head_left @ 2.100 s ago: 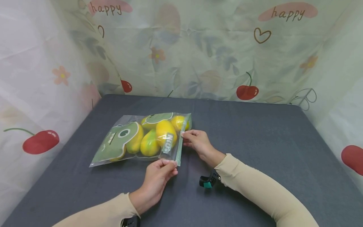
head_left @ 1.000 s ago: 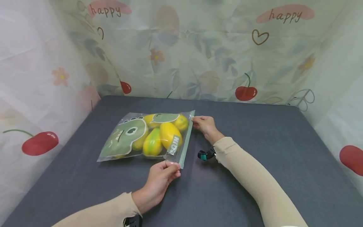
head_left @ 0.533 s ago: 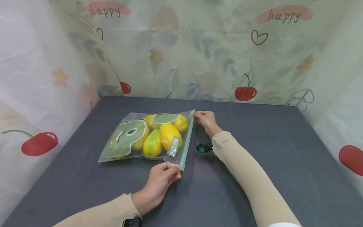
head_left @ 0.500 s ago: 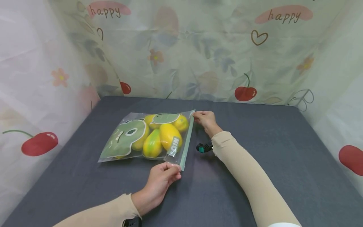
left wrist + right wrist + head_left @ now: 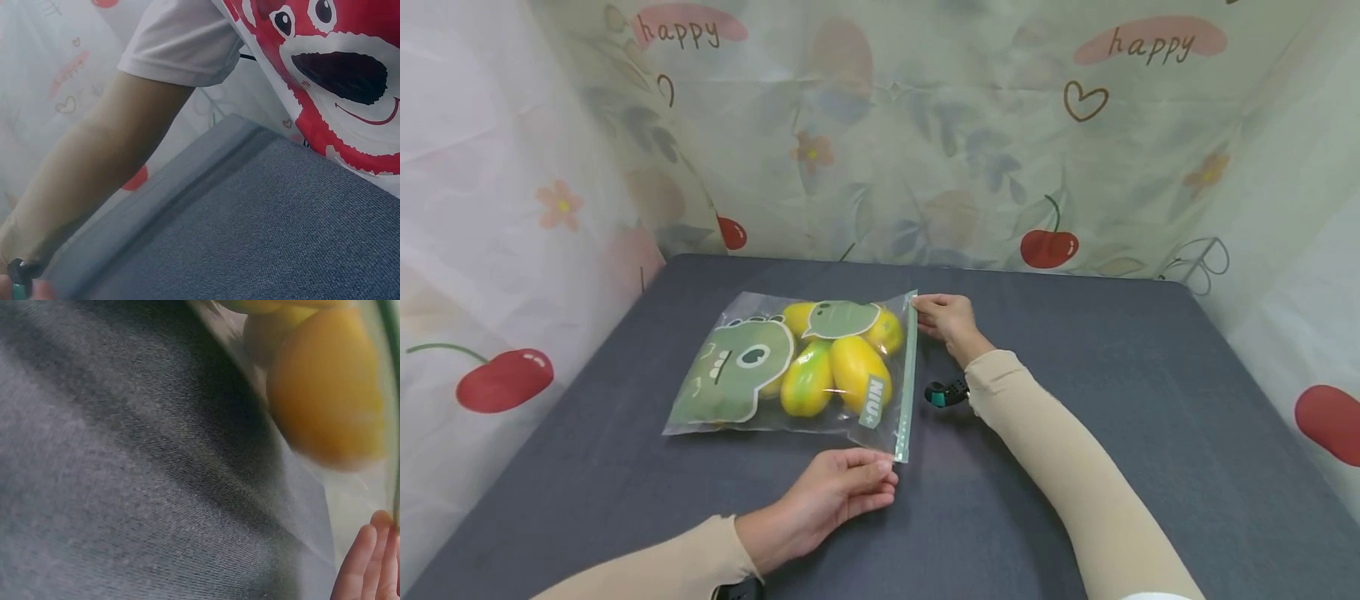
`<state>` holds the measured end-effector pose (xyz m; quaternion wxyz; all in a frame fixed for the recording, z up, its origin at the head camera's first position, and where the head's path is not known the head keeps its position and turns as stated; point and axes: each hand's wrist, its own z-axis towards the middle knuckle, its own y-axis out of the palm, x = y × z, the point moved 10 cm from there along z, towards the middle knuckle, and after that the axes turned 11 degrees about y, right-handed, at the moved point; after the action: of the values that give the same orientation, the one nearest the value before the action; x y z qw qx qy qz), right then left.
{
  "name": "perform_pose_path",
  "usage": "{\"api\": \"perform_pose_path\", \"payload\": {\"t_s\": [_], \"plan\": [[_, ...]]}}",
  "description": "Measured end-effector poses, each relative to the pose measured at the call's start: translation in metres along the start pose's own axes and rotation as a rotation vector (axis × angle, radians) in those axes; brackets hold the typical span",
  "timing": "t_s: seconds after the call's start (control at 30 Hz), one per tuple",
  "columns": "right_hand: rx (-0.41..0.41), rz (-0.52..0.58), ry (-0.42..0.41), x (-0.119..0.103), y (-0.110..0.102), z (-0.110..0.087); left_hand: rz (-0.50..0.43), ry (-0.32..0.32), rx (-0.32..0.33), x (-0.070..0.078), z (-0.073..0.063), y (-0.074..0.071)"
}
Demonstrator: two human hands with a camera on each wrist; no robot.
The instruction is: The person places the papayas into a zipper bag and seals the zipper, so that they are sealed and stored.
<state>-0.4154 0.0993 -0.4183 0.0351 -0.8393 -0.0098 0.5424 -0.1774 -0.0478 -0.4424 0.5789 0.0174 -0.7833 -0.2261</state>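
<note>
A clear zip bag (image 5: pixel 733 383) with a green dinosaur print lies on the dark table, its green closure strip (image 5: pixel 906 392) running along the right side. Several yellow mangoes (image 5: pixel 859 367) show through the plastic, one of them greenish. At the strip's near corner, my left hand (image 5: pixel 838 496) pinches the bag between thumb and index finger. My right hand (image 5: pixel 951 323) grips the far end of the strip, some fingertips hidden behind it. In the right wrist view, a mango (image 5: pixel 331 394) looms close inside the bag, with blurred fingers (image 5: pixel 356 562) beside the strip.
A dark grey cloth covers the table (image 5: pixel 1112 400). Patterned curtains (image 5: pixel 895 125) enclose its back and sides. A black wrist strap with a teal part (image 5: pixel 945 393) hangs under the right wrist.
My right hand has slid along the strip from its middle to the far corner. My left hand has shifted slightly right and nearer, and the strip is now straighter, nearly in line with my view.
</note>
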Motion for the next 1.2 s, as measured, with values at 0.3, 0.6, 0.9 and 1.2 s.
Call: {"api": "perform_pose_path", "payload": {"t_s": [0.3, 0.6, 0.9, 1.2], "plan": [[-0.070, 0.038, -0.002, 0.000, 0.001, -0.008, 0.229, 0.008, -0.423, 0.041, -0.012, 0.029], [-0.145, 0.015, 0.017, 0.009, 0.002, -0.012, 0.393, 0.408, -0.232, 0.183, -0.006, -0.020], [-0.248, -0.111, 0.057, 0.026, 0.012, -0.029, 0.230, 0.640, 0.086, 0.257, 0.001, -0.122], [-0.234, -0.157, 0.083, 0.035, 0.013, -0.042, 0.388, 0.524, 0.289, 0.236, 0.016, -0.214]]}}
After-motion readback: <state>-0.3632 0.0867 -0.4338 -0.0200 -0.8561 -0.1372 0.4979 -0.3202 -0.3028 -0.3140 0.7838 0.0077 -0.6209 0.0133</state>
